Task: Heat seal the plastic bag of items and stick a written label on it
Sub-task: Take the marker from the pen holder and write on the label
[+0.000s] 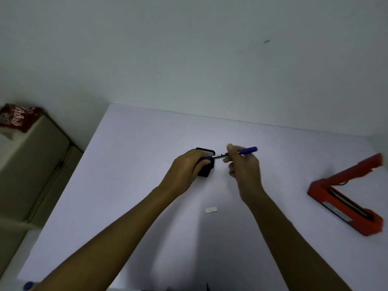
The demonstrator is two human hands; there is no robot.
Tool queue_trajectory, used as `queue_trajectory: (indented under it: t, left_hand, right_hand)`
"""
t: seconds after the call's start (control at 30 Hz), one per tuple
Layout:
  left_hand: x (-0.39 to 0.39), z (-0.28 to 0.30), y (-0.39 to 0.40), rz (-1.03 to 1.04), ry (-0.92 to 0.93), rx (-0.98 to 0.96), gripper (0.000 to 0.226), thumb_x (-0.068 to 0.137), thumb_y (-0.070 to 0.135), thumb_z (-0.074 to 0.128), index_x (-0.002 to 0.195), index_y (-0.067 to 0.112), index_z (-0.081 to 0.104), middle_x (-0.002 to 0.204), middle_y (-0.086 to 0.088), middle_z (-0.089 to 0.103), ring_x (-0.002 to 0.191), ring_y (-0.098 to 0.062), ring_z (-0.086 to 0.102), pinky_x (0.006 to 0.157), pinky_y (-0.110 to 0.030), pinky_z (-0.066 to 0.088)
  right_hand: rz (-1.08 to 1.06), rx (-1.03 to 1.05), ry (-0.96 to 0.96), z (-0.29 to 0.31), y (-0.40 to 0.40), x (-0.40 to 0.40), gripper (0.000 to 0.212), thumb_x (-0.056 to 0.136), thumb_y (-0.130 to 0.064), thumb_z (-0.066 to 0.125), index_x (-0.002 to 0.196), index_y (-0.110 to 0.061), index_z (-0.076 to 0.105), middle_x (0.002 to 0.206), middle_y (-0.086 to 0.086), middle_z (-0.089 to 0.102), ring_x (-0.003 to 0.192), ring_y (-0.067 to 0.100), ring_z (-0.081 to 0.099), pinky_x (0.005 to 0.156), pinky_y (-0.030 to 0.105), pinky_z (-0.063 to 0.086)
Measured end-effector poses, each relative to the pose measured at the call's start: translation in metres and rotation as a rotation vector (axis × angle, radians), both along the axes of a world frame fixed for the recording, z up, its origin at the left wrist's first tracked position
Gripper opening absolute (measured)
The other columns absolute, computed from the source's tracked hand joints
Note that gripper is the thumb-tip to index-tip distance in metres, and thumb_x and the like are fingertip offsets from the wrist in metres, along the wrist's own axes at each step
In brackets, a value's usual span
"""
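Observation:
A blue pen [247, 150] is held level above the white table [130, 164], in the middle of the head view. My right hand [241, 164] grips its barrel, and my left hand [185, 166] pinches the blue cap end [206, 158]. Behind my left hand stands a black mesh pen holder [206, 162], partly hidden. A small white label [211, 210] lies flat on the table nearer to me. An orange heat sealer [346, 198] sits at the right with its arm raised. No plastic bag is in view.
A beige cabinet [31, 164] stands to the left of the table, with a red printed packet [17, 116] on top. The wall runs along the table's far edge. A blue object [28, 285] shows at the lower left corner.

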State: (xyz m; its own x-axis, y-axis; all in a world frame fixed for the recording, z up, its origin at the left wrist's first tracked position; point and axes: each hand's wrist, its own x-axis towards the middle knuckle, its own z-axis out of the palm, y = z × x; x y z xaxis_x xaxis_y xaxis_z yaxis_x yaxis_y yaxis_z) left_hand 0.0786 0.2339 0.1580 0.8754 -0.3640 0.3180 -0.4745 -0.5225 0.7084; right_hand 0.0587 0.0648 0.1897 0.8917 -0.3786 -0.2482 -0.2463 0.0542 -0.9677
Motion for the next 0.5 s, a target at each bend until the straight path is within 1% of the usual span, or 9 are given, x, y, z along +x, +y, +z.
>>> queue_trajectory:
  t: [0.07, 0.13, 0.2, 0.27, 0.3, 0.37, 0.43, 0.47, 0.5]
  left_hand:
    - [-0.006, 0.002, -0.002, -0.023, 0.004, 0.054, 0.021, 0.099, 0.022, 0.049, 0.109, 0.014, 0.065, 0.091, 0.013, 0.054, 0.079, 0.003, 0.044, 0.071, 0.000, 0.034]
    - [-0.013, 0.000, -0.001, -0.029, 0.042, 0.119, 0.025, 0.102, 0.025, 0.043, 0.107, 0.013, 0.064, 0.089, 0.009, 0.054, 0.077, -0.002, 0.045, 0.066, -0.008, 0.033]
    - [-0.019, -0.002, 0.002, -0.045, 0.092, 0.141, 0.028, 0.103, 0.026, 0.038, 0.103, 0.010, 0.062, 0.090, 0.006, 0.054, 0.079, -0.007, 0.046, 0.066, -0.014, 0.032]
    - [-0.026, 0.000, 0.007, -0.052, 0.130, 0.128, 0.030, 0.103, 0.027, 0.034, 0.094, 0.010, 0.058, 0.086, 0.006, 0.053, 0.075, -0.008, 0.047, 0.067, -0.019, 0.033]
    - [-0.028, 0.002, 0.010, -0.046, 0.173, 0.103, 0.030, 0.104, 0.027, 0.032, 0.090, 0.013, 0.055, 0.082, 0.008, 0.052, 0.072, -0.008, 0.047, 0.066, -0.018, 0.034]
    - [-0.035, 0.005, 0.016, -0.042, 0.349, 0.004, 0.033, 0.105, 0.027, 0.029, 0.083, 0.018, 0.052, 0.076, 0.009, 0.053, 0.075, -0.008, 0.057, 0.069, -0.019, 0.040]
    - [-0.040, 0.009, 0.019, -0.062, 0.605, -0.185, 0.038, 0.105, 0.028, 0.027, 0.076, 0.021, 0.050, 0.072, 0.006, 0.052, 0.087, -0.017, 0.068, 0.082, -0.026, 0.049]
    - [-0.041, 0.010, 0.019, -0.074, 0.714, -0.280, 0.039, 0.106, 0.028, 0.026, 0.074, 0.021, 0.049, 0.070, 0.005, 0.049, 0.092, -0.021, 0.070, 0.088, -0.028, 0.051]
    - [-0.041, 0.012, 0.019, -0.082, 0.785, -0.345, 0.041, 0.106, 0.029, 0.026, 0.074, 0.019, 0.049, 0.068, 0.003, 0.047, 0.095, -0.024, 0.070, 0.092, -0.030, 0.052]
  right_hand:
    - [0.052, 0.035, 0.060, -0.004, 0.011, 0.002, 0.031, 0.093, -0.037, 0.058, 0.087, -0.007, 0.065, 0.063, 0.002, 0.062, 0.051, 0.010, 0.045, 0.049, 0.022, 0.037]
    - [0.055, 0.053, 0.108, -0.006, 0.016, 0.005, 0.035, 0.096, -0.038, 0.054, 0.082, -0.007, 0.064, 0.057, 0.001, 0.059, 0.050, 0.012, 0.047, 0.050, 0.023, 0.039]
    - [0.065, 0.044, 0.129, -0.008, 0.018, 0.007, 0.035, 0.096, -0.036, 0.053, 0.080, -0.007, 0.063, 0.054, 0.001, 0.058, 0.050, 0.013, 0.048, 0.051, 0.025, 0.040]
    - [0.095, 0.028, 0.126, -0.010, 0.022, 0.005, 0.034, 0.097, -0.035, 0.053, 0.078, -0.007, 0.063, 0.053, 0.001, 0.057, 0.049, 0.013, 0.048, 0.051, 0.025, 0.041]
    - [0.110, 0.016, 0.123, -0.011, 0.025, 0.003, 0.035, 0.097, -0.034, 0.053, 0.077, -0.008, 0.063, 0.052, 0.001, 0.057, 0.048, 0.012, 0.048, 0.050, 0.025, 0.041]
    - [0.129, -0.007, 0.125, -0.012, 0.032, 0.000, 0.036, 0.097, -0.034, 0.052, 0.074, -0.009, 0.063, 0.054, 0.003, 0.056, 0.048, 0.012, 0.048, 0.050, 0.025, 0.040]
    - [0.128, -0.019, 0.138, -0.011, 0.038, 0.000, 0.036, 0.097, -0.034, 0.052, 0.073, -0.008, 0.062, 0.057, 0.005, 0.054, 0.049, 0.013, 0.047, 0.050, 0.025, 0.040]
    - [0.122, -0.016, 0.142, -0.012, 0.040, -0.001, 0.036, 0.097, -0.034, 0.051, 0.074, -0.007, 0.061, 0.057, 0.005, 0.053, 0.050, 0.013, 0.046, 0.050, 0.025, 0.039]
    - [0.116, -0.007, 0.144, -0.012, 0.042, -0.001, 0.036, 0.097, -0.034, 0.051, 0.075, -0.007, 0.061, 0.057, 0.005, 0.052, 0.049, 0.013, 0.045, 0.050, 0.025, 0.039]
